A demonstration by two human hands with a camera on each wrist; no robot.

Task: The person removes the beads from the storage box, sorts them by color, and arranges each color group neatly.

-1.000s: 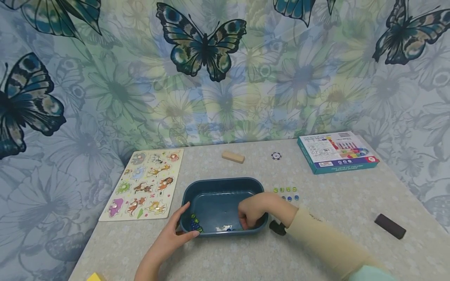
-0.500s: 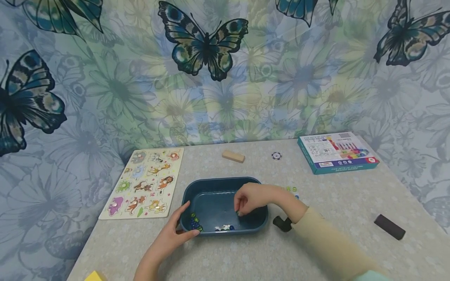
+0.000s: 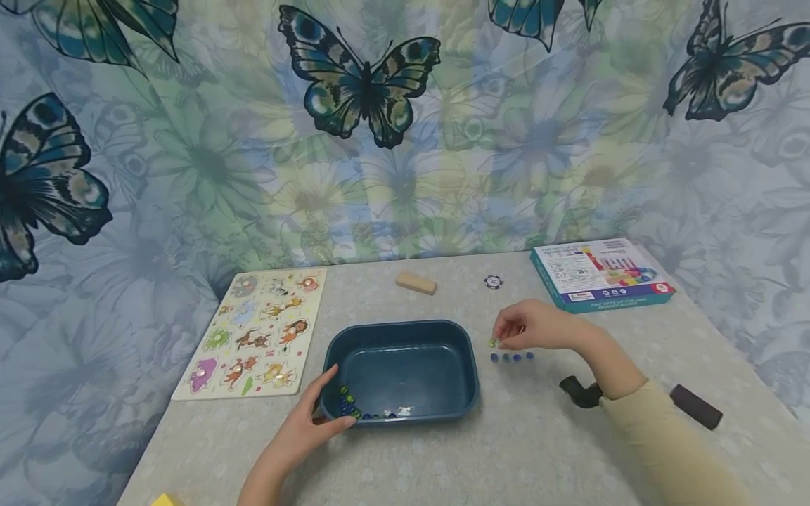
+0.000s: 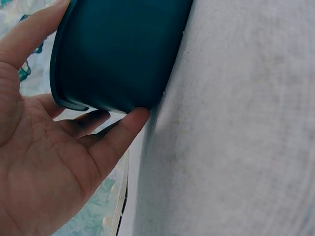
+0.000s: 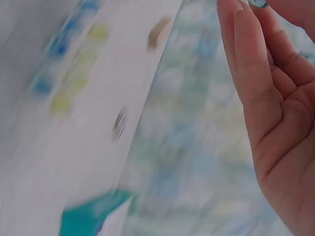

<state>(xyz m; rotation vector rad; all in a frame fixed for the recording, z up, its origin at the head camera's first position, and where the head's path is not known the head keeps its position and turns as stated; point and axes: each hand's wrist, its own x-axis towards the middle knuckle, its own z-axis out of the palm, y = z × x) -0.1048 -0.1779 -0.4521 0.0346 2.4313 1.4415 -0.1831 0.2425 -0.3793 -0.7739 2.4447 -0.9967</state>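
My left hand (image 3: 304,429) grips the near left corner of a dark blue plastic tub (image 3: 405,328). The left wrist view shows my left hand (image 4: 54,142) with fingers about the side of the tub (image 4: 118,54). Green and blue marbles (image 3: 346,404) lie in the tub's near left corner. Above the table, right of the tub, my right hand (image 3: 538,325) pinches a small glassy marble (image 5: 258,2), cut off by the right wrist view's top edge. Beneath it stand a row of blue marbles (image 3: 517,358) and a row of yellow-green marbles (image 5: 76,81), mostly hidden by the hand in the head view.
An animal puzzle board (image 3: 253,334) lies left of the tub. Behind are a wooden block (image 3: 415,283), a poker chip (image 3: 493,282) and a boxed toy set (image 3: 601,274). A black bar (image 3: 696,406) lies at right. A yellow object (image 3: 166,500) shows at the near edge.
My right hand has lifted out of the tub with a marble and moved right, over the marble rows. My left hand keeps its grip on the tub.
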